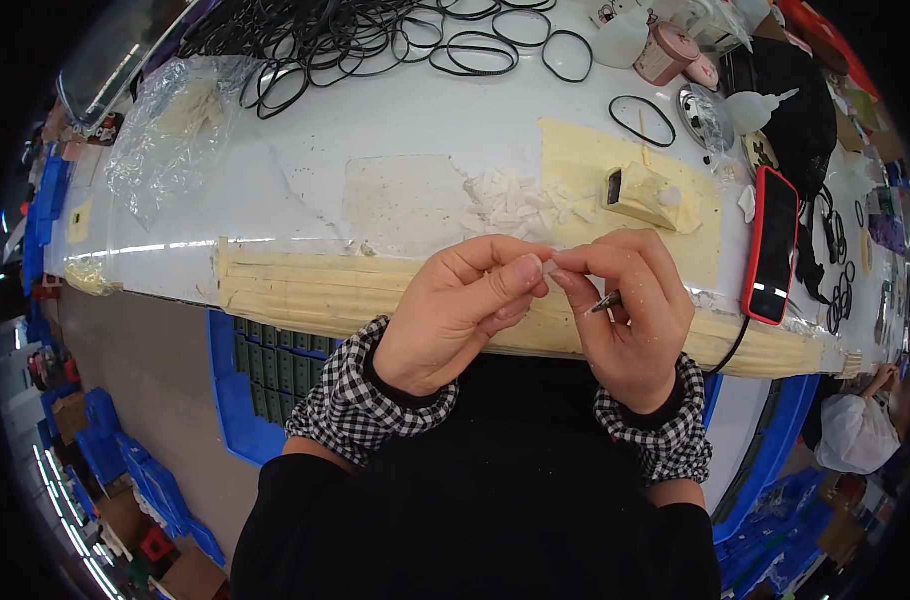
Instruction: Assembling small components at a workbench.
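My left hand [463,305] and my right hand [630,305] meet above the table's front edge, fingertips nearly touching. Between the pinched thumbs and forefingers sits a small whitish piece [548,268], mostly covered by the fingers. A thin, pointed metal tool [603,303] is tucked in the curled fingers of my right hand, its tip sticking out toward the left; the rest of it is hidden. Just beyond the hands lies a loose pile of small white pieces [520,203]. To its right, a yellow-taped block with a dark end [643,198] rests on yellow tape [585,150].
Many black rubber belts [475,54] lie across the back. A clear plastic bag [175,130] is at the left, a phone in a red case [772,245] at the right. Yellow tape pads the table edge [295,290]. A blue crate [245,400] of dark parts stands below.
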